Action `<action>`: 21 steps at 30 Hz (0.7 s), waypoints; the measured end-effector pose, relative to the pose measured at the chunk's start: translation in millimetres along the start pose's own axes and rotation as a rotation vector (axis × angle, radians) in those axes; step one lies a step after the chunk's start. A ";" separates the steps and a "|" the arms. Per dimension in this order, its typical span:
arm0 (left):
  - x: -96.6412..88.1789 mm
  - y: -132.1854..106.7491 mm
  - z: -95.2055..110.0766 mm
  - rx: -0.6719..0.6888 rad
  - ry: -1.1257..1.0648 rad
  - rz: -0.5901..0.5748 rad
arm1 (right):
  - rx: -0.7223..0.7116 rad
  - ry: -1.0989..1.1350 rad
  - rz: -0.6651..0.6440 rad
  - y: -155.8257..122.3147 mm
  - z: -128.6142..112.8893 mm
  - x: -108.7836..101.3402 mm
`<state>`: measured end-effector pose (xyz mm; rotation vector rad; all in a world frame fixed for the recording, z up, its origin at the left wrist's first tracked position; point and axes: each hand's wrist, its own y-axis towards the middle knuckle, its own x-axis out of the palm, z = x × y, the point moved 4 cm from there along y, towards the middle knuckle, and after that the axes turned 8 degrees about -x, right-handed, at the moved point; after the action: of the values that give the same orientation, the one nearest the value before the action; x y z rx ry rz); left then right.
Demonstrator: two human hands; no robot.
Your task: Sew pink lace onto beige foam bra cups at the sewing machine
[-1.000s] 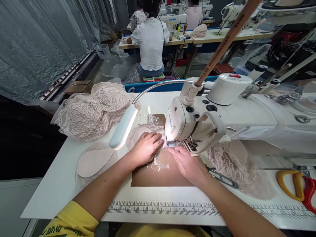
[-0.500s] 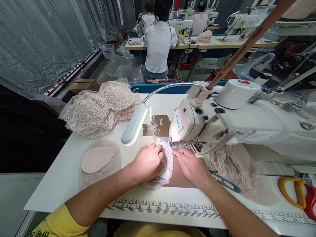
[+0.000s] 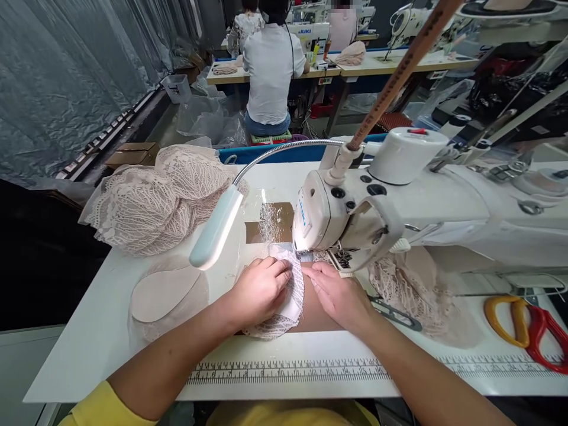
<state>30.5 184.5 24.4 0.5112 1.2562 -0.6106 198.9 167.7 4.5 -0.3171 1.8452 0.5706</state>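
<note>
My left hand (image 3: 260,288) lies palm down with curled fingers on a pale lace cup piece (image 3: 290,302), pressing it onto the table just in front of the needle of the white sewing machine (image 3: 337,216). My right hand (image 3: 339,296) rests flat beside it, fingers stretched toward the presser foot and touching the lace edge. The lace piece curls over a brown taped patch (image 3: 270,222) on the table. The needle itself is hidden behind the machine head.
A heap of lace cups (image 3: 155,198) sits at the left, foam pads (image 3: 164,290) in front of it. The gooseneck lamp (image 3: 217,228) hangs over the work. More lace (image 3: 403,290), snips (image 3: 394,313) and orange-red scissors (image 3: 523,325) lie right. A person (image 3: 270,65) sews ahead.
The lace piece has been pulled toward me from under the machine and now curls under my left hand. Both hands stay close to the presser foot.
</note>
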 end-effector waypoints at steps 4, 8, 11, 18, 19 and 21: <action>5.9 1.3 -0.4 0.044 0.020 0.020 | -0.044 -0.007 -0.017 2.6 -4.1 -2.7; 10.0 4.0 -0.7 0.090 0.035 0.027 | -0.031 -0.045 -0.061 4.1 -5.4 -1.5; 9.6 7.0 -2.1 0.099 0.033 0.036 | -0.005 -0.067 -0.093 3.5 -3.9 2.8; 10.8 11.6 -7.4 0.099 0.045 0.043 | -0.023 -0.079 -0.058 5.6 -3.3 7.3; 11.2 12.0 -8.0 0.102 0.048 0.049 | -0.025 -0.082 -0.053 6.1 -3.3 7.3; 11.3 12.6 -8.8 0.118 0.052 0.057 | -0.034 -0.083 -0.053 6.5 -3.6 7.6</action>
<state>34.9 198.0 11.6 0.6624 1.2553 -0.6291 190.3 171.8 -0.2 -0.3591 1.7436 0.5705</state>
